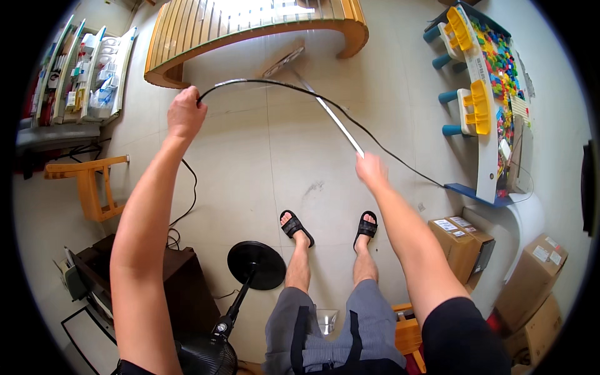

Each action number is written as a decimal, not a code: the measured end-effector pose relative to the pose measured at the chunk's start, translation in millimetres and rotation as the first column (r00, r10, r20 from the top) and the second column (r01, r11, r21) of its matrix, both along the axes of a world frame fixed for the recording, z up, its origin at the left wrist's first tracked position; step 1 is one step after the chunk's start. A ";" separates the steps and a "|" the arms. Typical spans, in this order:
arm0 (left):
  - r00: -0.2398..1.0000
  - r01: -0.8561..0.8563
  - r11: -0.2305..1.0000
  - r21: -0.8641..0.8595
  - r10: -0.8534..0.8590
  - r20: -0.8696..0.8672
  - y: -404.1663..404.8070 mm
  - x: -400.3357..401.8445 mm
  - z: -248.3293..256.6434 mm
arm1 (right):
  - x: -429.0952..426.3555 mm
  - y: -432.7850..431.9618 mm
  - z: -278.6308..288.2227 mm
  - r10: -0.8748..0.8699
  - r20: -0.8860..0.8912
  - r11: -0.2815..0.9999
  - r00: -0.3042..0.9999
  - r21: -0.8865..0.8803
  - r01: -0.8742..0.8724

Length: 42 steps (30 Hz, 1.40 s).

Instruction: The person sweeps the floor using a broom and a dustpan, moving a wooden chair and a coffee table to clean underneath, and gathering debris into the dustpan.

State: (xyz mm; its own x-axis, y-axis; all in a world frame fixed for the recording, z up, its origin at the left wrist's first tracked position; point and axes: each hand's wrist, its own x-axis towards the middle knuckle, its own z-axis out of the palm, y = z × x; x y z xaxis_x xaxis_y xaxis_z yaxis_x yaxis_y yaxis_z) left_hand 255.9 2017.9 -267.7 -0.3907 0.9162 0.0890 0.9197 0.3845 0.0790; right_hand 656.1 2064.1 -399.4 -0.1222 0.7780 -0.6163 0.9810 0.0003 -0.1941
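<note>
My left hand (186, 112) is raised and closed around a black cable (328, 101). From there the cable arcs across the floor area to the blue base of the toy table; another stretch hangs below the hand to a coil by the dark cabinet. My right hand (372, 169) grips the end of a thin silvery pole (338, 121). The pole slopes away to a flat, blurred mop-like head (283, 62) on the tiled floor, close to the slatted wooden table (253, 28). Which kind of floor tool it is, I cannot tell.
Left are stocked shelves (84, 75), a wooden chair (93, 183) and a dark cabinet (185, 281). A pedestal fan (257, 265) stands near my feet. Right are a brick-filled toy table (485, 126), small yellow-backed chairs (479, 107) and cardboard boxes (454, 243). A clear bin (327, 321) sits between my legs.
</note>
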 end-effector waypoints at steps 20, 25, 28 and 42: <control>0.970 -0.183 0.960 -0.213 0.212 0.121 35.7 33.9 -82.4 | 244.1 -286.9 234.0 -0.445 0.461 0.588 0.768 -0.497 0.639; 0.979 -0.071 0.943 -0.326 0.128 0.157 -62.7 101.7 -123.4 | 297.4 -335.4 279.5 -0.633 0.406 0.502 0.660 -0.434 0.748; 0.975 -0.024 0.766 -0.642 0.161 0.156 -165.9 133.6 -124.6 | 331.8 -343.4 251.9 -0.625 0.264 0.674 0.734 -0.292 0.679; 0.926 0.041 0.563 -0.825 0.290 0.244 -405.6 390.6 13.0 | 409.3 -155.1 71.4 -0.749 0.117 0.615 0.652 -0.242 0.750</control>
